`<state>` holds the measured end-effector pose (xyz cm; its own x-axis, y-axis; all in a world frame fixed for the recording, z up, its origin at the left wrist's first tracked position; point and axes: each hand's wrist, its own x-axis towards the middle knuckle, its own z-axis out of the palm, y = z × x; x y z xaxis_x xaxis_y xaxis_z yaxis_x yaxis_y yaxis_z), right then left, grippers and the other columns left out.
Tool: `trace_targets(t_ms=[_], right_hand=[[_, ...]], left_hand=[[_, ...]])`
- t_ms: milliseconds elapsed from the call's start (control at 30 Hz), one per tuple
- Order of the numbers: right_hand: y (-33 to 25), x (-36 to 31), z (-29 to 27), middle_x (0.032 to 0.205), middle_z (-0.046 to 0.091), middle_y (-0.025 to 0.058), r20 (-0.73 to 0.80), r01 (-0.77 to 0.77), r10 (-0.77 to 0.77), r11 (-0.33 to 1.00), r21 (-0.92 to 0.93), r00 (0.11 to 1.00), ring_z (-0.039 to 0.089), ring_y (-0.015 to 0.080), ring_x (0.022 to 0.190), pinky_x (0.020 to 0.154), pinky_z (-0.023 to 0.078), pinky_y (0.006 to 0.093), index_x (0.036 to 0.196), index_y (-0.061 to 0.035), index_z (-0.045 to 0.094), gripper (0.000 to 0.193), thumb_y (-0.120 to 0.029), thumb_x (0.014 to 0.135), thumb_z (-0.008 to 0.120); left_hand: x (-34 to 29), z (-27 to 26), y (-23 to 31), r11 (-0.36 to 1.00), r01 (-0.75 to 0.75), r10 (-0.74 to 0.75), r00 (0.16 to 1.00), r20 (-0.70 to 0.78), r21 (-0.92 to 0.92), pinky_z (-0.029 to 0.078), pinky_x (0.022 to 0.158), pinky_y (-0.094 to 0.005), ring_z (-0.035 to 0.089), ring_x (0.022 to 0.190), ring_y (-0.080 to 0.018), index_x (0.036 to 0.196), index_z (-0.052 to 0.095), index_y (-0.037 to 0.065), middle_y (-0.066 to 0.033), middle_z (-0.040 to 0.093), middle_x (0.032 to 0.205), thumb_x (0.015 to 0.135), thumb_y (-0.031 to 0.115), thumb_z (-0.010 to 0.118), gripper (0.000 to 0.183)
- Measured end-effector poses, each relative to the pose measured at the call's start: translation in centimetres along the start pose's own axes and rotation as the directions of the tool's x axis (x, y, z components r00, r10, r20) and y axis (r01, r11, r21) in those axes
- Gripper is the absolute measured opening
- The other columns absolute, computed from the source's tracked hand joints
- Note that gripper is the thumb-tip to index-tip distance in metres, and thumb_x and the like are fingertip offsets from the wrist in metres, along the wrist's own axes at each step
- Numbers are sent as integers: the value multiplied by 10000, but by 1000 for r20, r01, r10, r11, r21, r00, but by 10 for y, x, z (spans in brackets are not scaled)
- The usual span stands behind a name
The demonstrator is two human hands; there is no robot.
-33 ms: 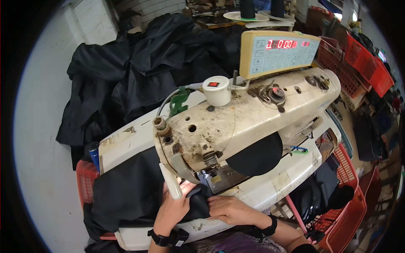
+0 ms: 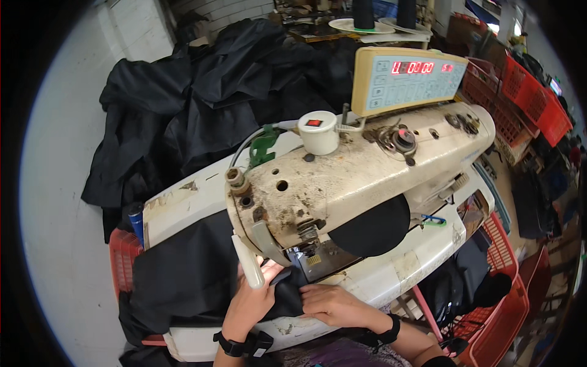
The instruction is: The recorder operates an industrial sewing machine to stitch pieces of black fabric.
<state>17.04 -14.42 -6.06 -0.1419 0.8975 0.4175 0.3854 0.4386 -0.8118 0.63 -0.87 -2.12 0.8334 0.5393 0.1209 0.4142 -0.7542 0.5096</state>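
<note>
Look, the lever [image 2: 247, 263] covers part of the left hand [image 2: 252, 303] from us, and we can't quite make out the right hand's [image 2: 333, 304] fingertips! The machine [image 2: 348, 183] blocks some cloth [image 2: 189, 269]; the top edge crops our spools [image 2: 363, 15], the bottom our left forearm [image 2: 230, 360].

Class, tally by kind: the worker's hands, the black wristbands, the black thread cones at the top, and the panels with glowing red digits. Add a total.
Hands: 2
Wristbands: 2
Cones: 2
Panels: 1
Total: 7
</note>
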Motion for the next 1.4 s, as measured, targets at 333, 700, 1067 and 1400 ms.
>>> trace_targets(t_ms=[333, 700, 1067, 1400], right_hand=[[3, 0, 5, 905, 686, 100, 29, -48, 51, 995, -87, 998, 638, 328, 974, 1015, 495, 405, 885, -24, 668, 116, -127, 841, 696], [4, 2, 8, 906, 683, 136, 43, -100, 105, 989, -113, 994, 637, 336, 951, 1048, 467, 421, 885, 19, 666, 195, -165, 847, 722], [-6, -1, 19, 961, 684, 132, 2, -37, 38, 997, -75, 999, 634, 329, 1022, 1018, 477, 417, 872, 15, 650, 193, -166, 847, 716], [-16, -28, 38, 865, 628, 131, -46, -6, 3, 997, -77, 999, 608, 353, 1019, 907, 507, 413, 815, -8, 603, 135, -97, 776, 697]], left_hand=[[2, 30, 6, 983, 3, 52, 955, -293, 183, 373, 1021, -467, 596, 1108, -330, 1000, 717, 44, -108, 724, 1047, 774, 71, 718, 228], [7, 45, 17, 968, 165, -90, 932, -351, 190, 352, 1022, -496, 556, 1131, -331, 1000, 667, 15, -160, 656, 1068, 765, 56, 697, 241], [-2, 6, 8, 966, -100, 145, 973, -181, 239, 417, 972, -447, 610, 1080, -296, 1032, 708, 35, -80, 705, 1090, 720, -45, 627, 333], [3, 1, 33, 988, -2, 14, 997, -74, 157, 493, 794, -414, 626, 948, -321, 1030, 722, 29, -95, 683, 1000, 804, 18, 631, 244]])
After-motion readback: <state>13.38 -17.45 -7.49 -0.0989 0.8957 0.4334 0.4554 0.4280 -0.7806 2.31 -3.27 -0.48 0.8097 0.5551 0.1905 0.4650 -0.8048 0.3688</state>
